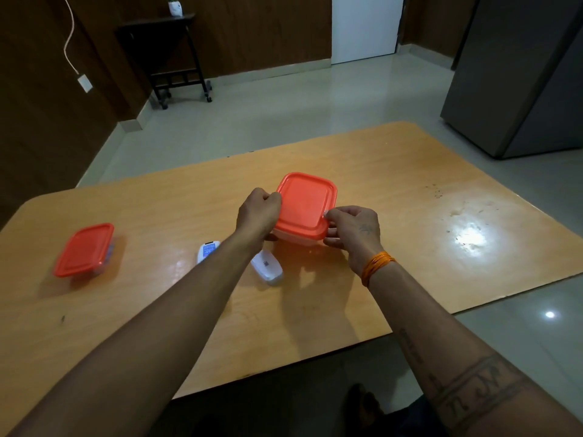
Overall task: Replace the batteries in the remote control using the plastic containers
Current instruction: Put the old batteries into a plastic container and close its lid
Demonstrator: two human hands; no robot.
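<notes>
Orange-lidded container (304, 209) at mid table (410, 197), held at both sides: left hand (257, 212) has its grip curled round the left edge with thumb on the lid rim, right hand (353, 230) pinches the near-right lid corner with fingers under the base. Remote (208, 251) lies face up just beside the left forearm, its white back cover (267, 267) apart from it, near the container's front. Second orange-lidded container (85, 250) sits well apart at the table's left, lid on.
</notes>
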